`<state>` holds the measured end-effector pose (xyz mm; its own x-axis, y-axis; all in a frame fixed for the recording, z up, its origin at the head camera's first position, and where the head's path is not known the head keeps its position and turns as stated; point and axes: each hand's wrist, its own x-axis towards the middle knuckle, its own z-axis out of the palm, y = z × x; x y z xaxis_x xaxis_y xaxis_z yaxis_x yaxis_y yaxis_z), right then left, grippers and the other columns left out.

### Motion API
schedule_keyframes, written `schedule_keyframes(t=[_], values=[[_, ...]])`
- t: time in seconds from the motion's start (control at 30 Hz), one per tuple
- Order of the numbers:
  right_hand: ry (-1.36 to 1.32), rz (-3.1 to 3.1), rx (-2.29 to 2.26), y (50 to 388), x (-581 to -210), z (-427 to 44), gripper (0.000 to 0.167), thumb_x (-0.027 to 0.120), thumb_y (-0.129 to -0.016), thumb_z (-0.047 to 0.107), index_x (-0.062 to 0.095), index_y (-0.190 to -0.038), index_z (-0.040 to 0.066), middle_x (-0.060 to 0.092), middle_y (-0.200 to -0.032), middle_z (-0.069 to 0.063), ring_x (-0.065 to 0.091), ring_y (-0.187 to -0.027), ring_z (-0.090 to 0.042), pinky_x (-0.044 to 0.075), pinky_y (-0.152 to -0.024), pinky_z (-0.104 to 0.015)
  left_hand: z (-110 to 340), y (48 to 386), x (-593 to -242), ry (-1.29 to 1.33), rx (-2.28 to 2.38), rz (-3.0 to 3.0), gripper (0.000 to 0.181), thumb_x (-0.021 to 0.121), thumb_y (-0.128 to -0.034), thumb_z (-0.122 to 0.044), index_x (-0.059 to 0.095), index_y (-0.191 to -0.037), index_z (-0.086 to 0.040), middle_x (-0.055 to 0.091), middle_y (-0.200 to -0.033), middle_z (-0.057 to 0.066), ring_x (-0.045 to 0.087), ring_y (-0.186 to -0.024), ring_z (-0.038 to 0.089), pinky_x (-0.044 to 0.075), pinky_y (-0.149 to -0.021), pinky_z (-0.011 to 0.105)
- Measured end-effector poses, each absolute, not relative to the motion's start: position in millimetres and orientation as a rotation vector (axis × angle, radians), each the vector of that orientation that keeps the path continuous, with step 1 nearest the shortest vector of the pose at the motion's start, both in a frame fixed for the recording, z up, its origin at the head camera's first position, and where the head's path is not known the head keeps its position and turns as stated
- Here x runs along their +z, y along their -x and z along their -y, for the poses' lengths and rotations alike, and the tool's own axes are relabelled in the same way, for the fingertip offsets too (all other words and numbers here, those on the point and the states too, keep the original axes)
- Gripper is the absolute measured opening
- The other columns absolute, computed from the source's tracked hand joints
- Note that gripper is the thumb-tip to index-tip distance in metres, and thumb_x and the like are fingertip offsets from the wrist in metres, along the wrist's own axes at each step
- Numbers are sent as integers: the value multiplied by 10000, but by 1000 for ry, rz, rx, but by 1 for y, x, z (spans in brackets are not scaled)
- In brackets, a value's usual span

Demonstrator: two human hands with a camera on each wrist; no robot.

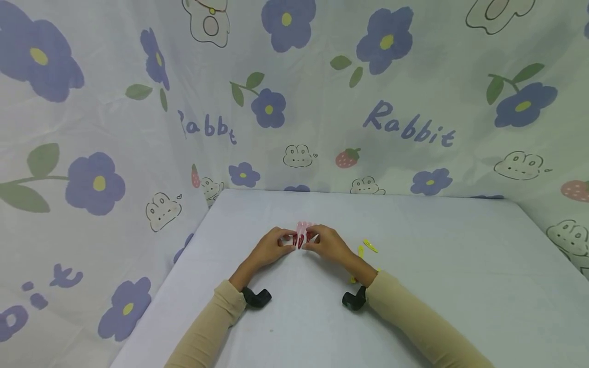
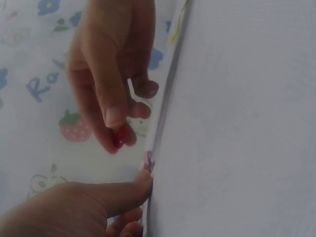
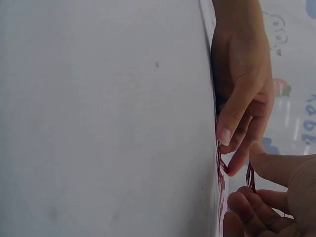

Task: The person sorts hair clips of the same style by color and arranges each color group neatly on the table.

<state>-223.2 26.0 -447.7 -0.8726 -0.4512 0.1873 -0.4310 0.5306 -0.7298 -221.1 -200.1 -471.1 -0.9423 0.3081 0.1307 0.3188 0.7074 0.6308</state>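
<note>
Red snap hair clips, one of them standing between the hands, lie on the white table by a small pale pink piece. From the left, my left hand has its thumb and forefinger about a red clip at the near side of the row. My right hand pinches another red hair clip between thumb and fingertips, raised a little above the tabletop in the right wrist view. The fingers partly cover the clips, so their full outlines are hidden.
Several yellow hair clips lie right of the right hand, some partly behind its forearm. Black wrist devices sit at both cuffs. The white table meets a flower-and-rabbit print cloth behind and at the sides.
</note>
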Motion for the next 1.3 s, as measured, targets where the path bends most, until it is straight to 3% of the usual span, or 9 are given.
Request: schedule_keyframes(t=[0.33, 0.8, 1.3], values=[[723, -2788, -1217, 226, -457, -17, 353, 799, -853, 145, 681, -1169, 42, 678, -974, -47, 584, -825, -123, 506, -749, -274, 200, 221, -471, 538, -1085, 2871, 402, 757, -899, -220, 666, -1288, -171, 636, -1064, 28, 521, -798, 101, 442, -710, 273], [739, -2919, -1064, 225, -466, -18, 371, 777, -880, 281, 681, -1158, 55, 505, -967, -44, 457, -817, -135, 401, -703, -264, 199, 221, -470, 527, -1077, 2867, 398, 762, -894, -215, 672, -1279, -174, 632, -1049, 23, 529, -807, 106, 447, -711, 280], [755, -2951, -1073, 223, -465, -21, 420, 811, -844, 267, 678, -1155, 18, 540, -962, -69, 476, -812, -149, 434, -728, -291, 201, 222, -471, 542, -1080, 2864, 411, 759, -898, -233, 665, -1294, -177, 632, -1058, 24, 530, -797, 98, 446, -703, 264]])
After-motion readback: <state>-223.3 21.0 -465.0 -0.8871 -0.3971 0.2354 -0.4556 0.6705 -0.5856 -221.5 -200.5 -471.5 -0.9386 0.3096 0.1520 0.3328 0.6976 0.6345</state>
